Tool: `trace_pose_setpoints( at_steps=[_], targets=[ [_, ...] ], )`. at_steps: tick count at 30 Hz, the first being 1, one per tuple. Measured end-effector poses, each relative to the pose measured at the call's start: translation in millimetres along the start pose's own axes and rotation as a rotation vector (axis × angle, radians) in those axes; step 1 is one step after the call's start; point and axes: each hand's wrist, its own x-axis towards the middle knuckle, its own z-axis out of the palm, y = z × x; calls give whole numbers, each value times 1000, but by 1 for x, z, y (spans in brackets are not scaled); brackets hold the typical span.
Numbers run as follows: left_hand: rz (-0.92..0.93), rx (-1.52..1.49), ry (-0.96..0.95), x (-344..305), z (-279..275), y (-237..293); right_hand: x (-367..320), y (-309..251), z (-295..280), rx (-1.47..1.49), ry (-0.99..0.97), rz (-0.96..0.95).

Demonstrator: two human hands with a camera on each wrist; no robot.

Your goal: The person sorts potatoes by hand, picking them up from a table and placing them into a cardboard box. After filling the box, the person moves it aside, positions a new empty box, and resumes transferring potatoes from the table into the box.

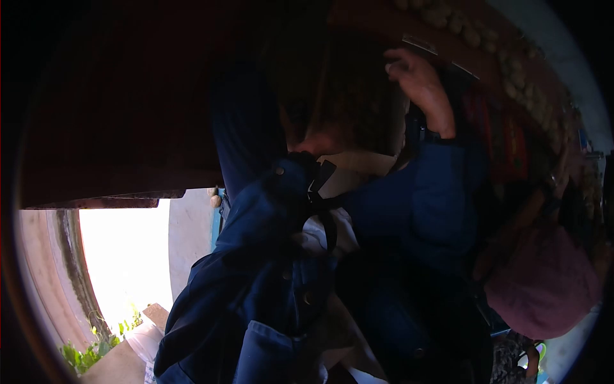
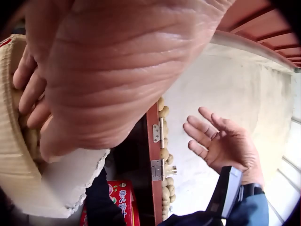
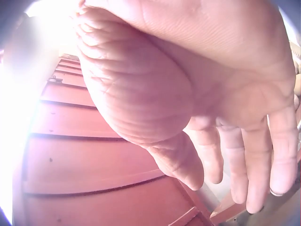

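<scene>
A cardboard box (image 2: 14, 174) with a torn edge stands at the left in the left wrist view; round, tan potatoes (image 2: 31, 139) show inside it. My left hand (image 2: 113, 75) reaches over its opening, fingers loosely bent and fingertips right at the potatoes. In the head view the left hand (image 1: 326, 141) is a dim shape beside the box's pale flap (image 1: 358, 165). My right hand (image 1: 422, 86) is raised beyond the box, holding nothing. The right wrist view shows this hand (image 3: 221, 89) with its fingers extended.
More potatoes (image 2: 165, 193) line a red metal edge with hinges (image 2: 156, 170). A red printed carton (image 2: 124, 200) sits below the box. Ribbed red panels (image 3: 89, 155) rise beside my right hand. Another person in a pinkish cap (image 1: 543, 281) is close on the right.
</scene>
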Motion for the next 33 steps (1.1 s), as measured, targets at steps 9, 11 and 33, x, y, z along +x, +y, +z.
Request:
trace_pose_setpoints(
  at_steps=[9, 11, 33],
  targets=[
    [-25, -160, 70, 27, 83, -43, -6, 7, 7, 16, -4, 46],
    [89, -64, 370, 30, 81, -25, -11, 4, 9, -10, -25, 58],
    [-321, -117, 292, 42, 79, 3, -59, -92, 28, 298, 102, -147]
  ],
)
